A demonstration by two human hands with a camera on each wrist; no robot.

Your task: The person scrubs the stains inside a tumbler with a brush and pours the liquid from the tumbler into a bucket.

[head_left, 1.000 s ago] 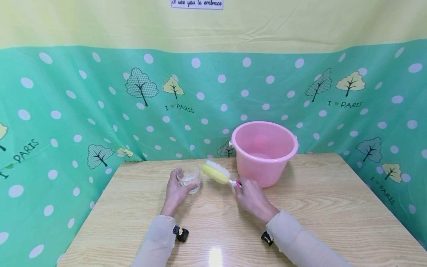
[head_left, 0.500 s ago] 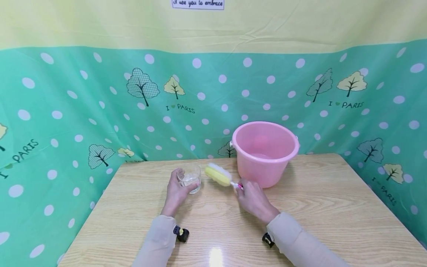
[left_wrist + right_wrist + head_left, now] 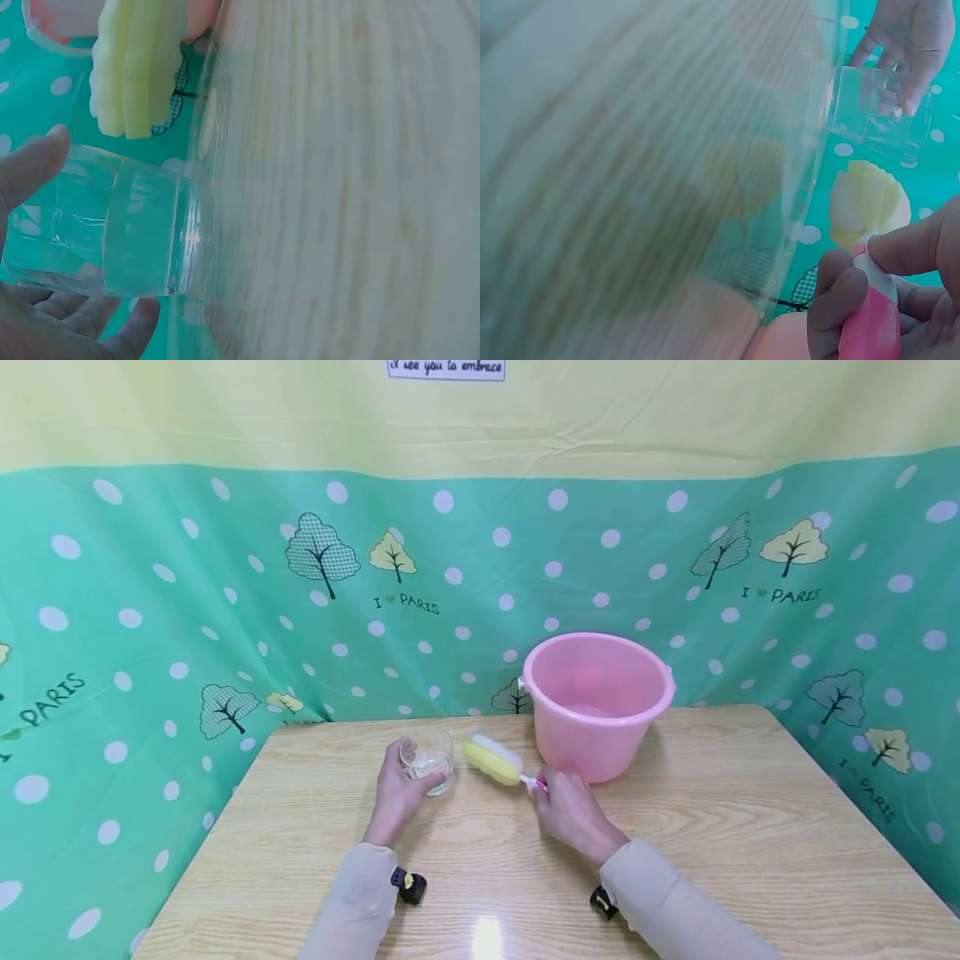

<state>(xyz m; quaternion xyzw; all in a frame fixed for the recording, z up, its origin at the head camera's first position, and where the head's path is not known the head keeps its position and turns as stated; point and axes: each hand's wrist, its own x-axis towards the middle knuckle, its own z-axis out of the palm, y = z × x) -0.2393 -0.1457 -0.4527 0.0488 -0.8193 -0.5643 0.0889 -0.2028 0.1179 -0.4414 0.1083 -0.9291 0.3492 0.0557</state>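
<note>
"Fingers (image 3: 88, 319) of the left hand (image 3: 396, 793): what do they hold?"

"They curl around a clear drinking glass (image 3: 429, 745), which is upright to the left of the pink bucket (image 3: 585, 747). The right hand (image 3: 572, 810) grips the handle (image 3: 871, 330) of a sponge brush (image 3: 491, 762), in front of the bucket."

"So how far is the work?"

"Taking up both things is done. The sponge head (image 3: 870, 202) is apart from the glass, between it and the bucket, so nothing is being wiped now. Wiping may be what is left, I judge; if some is already finished, I cannot tell."
</note>
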